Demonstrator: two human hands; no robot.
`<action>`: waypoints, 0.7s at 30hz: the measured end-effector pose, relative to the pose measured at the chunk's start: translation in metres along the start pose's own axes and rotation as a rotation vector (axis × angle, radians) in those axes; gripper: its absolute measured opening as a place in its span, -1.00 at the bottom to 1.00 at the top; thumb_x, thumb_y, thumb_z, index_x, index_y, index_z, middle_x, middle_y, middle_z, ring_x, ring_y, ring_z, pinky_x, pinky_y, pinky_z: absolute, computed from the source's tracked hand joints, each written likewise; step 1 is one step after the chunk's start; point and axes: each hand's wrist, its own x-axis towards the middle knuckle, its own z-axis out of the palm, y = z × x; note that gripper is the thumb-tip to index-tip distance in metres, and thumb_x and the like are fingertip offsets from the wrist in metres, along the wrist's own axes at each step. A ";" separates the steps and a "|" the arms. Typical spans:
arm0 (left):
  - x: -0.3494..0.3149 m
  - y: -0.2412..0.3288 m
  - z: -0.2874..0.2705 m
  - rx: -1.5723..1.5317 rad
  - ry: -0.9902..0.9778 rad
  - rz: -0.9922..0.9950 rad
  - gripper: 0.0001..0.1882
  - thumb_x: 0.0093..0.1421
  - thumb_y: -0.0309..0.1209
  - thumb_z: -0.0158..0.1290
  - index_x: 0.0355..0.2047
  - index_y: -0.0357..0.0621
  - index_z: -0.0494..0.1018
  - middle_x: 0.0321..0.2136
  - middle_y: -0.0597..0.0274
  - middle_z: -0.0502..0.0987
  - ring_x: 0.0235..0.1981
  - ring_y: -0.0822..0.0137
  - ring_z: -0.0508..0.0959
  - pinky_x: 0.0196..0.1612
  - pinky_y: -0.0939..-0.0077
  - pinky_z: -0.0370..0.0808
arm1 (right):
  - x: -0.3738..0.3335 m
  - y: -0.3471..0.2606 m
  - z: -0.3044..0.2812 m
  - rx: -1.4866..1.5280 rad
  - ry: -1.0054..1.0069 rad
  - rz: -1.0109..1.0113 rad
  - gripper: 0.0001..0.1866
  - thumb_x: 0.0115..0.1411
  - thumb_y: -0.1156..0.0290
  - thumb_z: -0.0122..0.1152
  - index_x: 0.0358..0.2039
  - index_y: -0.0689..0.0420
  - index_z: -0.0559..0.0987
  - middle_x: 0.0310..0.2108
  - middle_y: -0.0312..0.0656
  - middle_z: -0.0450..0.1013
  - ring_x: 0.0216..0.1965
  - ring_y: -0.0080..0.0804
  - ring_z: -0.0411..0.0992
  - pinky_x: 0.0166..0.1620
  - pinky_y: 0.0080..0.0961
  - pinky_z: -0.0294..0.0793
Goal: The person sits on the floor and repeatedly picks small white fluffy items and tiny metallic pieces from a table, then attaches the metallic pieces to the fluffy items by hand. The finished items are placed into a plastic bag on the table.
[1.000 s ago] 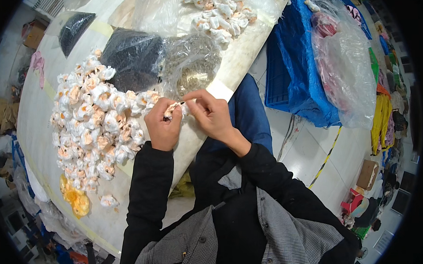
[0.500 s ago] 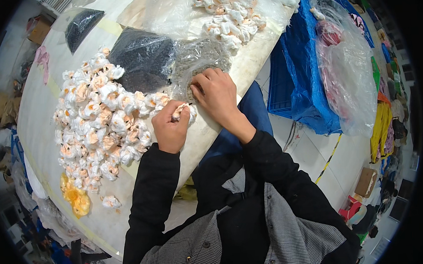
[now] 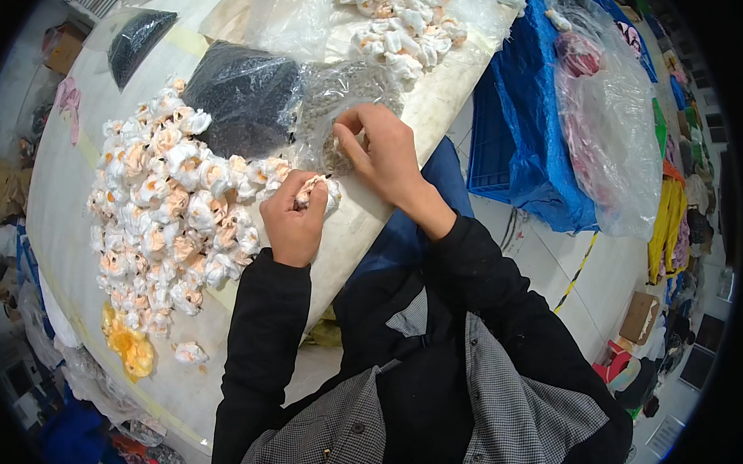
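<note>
My left hand [image 3: 293, 222] is closed on a small white and peach artificial flower head [image 3: 331, 197], held near the table's edge. My right hand [image 3: 382, 153] hovers by a clear plastic bag [image 3: 350, 85] of small grey-brown pieces. Its thumb and fingers are pinched together; whatever is between them is too small or hidden to make out. Left of that bag lies another clear bag [image 3: 241, 97] full of small black pieces. A big heap of similar white and peach flower heads [image 3: 167, 208] spreads to the left of my left hand.
More pale flower heads [image 3: 404, 27] lie on plastic at the table's far side. A third dark bag [image 3: 139, 43] sits far left, and a yellow flower [image 3: 129, 346] rests near left. Right of the table stands a blue crate [image 3: 488, 156] with blue sheeting and clear plastic.
My right hand has drawn back a little from the bag of grey-brown pieces, its fingers now pinched. My left hand has shifted slightly left, still holding the flower head.
</note>
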 end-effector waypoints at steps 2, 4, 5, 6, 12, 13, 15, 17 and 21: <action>-0.001 0.000 0.000 -0.012 0.005 -0.001 -0.87 0.27 -0.44 0.21 -0.29 -0.27 0.57 -0.58 0.33 0.51 -0.60 0.61 0.33 -0.52 0.58 0.28 | 0.001 0.001 0.000 0.066 -0.022 0.064 -0.90 0.21 0.44 0.34 -0.32 0.14 0.58 -0.40 -0.16 0.53 -0.33 -0.13 0.50 -0.26 -0.22 0.50; -0.001 -0.001 0.000 -0.016 0.000 0.001 -0.88 0.27 -0.44 0.20 -0.30 -0.27 0.57 -0.58 0.33 0.51 -0.60 0.62 0.32 -0.52 0.58 0.28 | 0.001 0.001 -0.001 0.094 -0.051 0.098 -0.90 0.21 0.45 0.33 -0.32 0.15 0.57 -0.41 -0.14 0.53 -0.35 -0.11 0.50 -0.26 -0.22 0.49; -0.002 -0.001 0.000 -0.013 -0.008 0.004 -0.88 0.27 -0.44 0.20 -0.30 -0.27 0.57 -0.59 0.33 0.50 -0.60 0.61 0.32 -0.52 0.58 0.28 | 0.000 0.002 -0.003 0.090 -0.070 0.100 -0.91 0.20 0.46 0.32 -0.32 0.15 0.57 -0.41 -0.14 0.52 -0.35 -0.11 0.50 -0.26 -0.22 0.49; -0.002 -0.001 0.000 -0.011 -0.015 0.006 -0.88 0.27 -0.44 0.20 -0.31 -0.27 0.56 -0.59 0.34 0.50 -0.60 0.61 0.32 -0.53 0.58 0.28 | 0.000 0.002 -0.004 0.086 -0.088 0.102 -0.91 0.20 0.47 0.32 -0.33 0.15 0.57 -0.42 -0.13 0.52 -0.36 -0.10 0.49 -0.26 -0.22 0.49; 0.000 -0.003 0.001 -0.016 0.017 0.057 -0.88 0.29 -0.44 0.20 -0.30 -0.26 0.55 -0.61 0.35 0.47 -0.62 0.61 0.30 -0.55 0.57 0.25 | -0.002 0.004 -0.002 0.040 -0.144 0.032 -0.89 0.17 0.48 0.32 -0.33 0.16 0.55 -0.39 -0.10 0.48 -0.30 -0.07 0.47 -0.20 -0.19 0.48; -0.002 -0.004 0.001 -0.014 0.008 0.036 -0.88 0.31 -0.44 0.18 -0.28 -0.26 0.55 -0.56 0.40 0.46 -0.58 0.64 0.30 -0.52 0.62 0.24 | -0.003 0.004 -0.002 0.014 -0.154 0.015 -0.89 0.16 0.48 0.33 -0.32 0.16 0.55 -0.38 -0.10 0.47 -0.27 -0.06 0.47 -0.19 -0.19 0.48; -0.005 -0.006 -0.003 -0.008 -0.009 -0.007 -0.88 0.36 -0.44 0.16 -0.23 -0.26 0.55 -0.45 0.48 0.46 -0.50 0.70 0.31 -0.48 0.71 0.22 | -0.004 0.005 -0.001 -0.038 -0.173 -0.020 -0.87 0.15 0.46 0.35 -0.32 0.15 0.56 -0.35 -0.09 0.45 -0.21 -0.04 0.45 -0.16 -0.18 0.48; -0.006 -0.005 -0.004 -0.008 0.011 0.018 -0.88 0.36 -0.44 0.16 -0.23 -0.26 0.55 -0.46 0.49 0.46 -0.50 0.70 0.30 -0.48 0.72 0.21 | -0.005 0.004 0.000 -0.083 -0.161 -0.091 -0.86 0.14 0.46 0.36 -0.32 0.14 0.56 -0.34 -0.09 0.44 -0.18 -0.02 0.43 -0.14 -0.18 0.48; -0.006 -0.006 -0.003 -0.011 0.032 0.050 -0.88 0.36 -0.44 0.16 -0.23 -0.26 0.54 -0.47 0.51 0.45 -0.51 0.71 0.29 -0.50 0.72 0.20 | -0.010 0.000 0.005 -0.152 -0.205 -0.131 -0.86 0.13 0.45 0.35 -0.33 0.15 0.57 -0.34 -0.09 0.43 -0.16 -0.03 0.43 -0.12 -0.19 0.49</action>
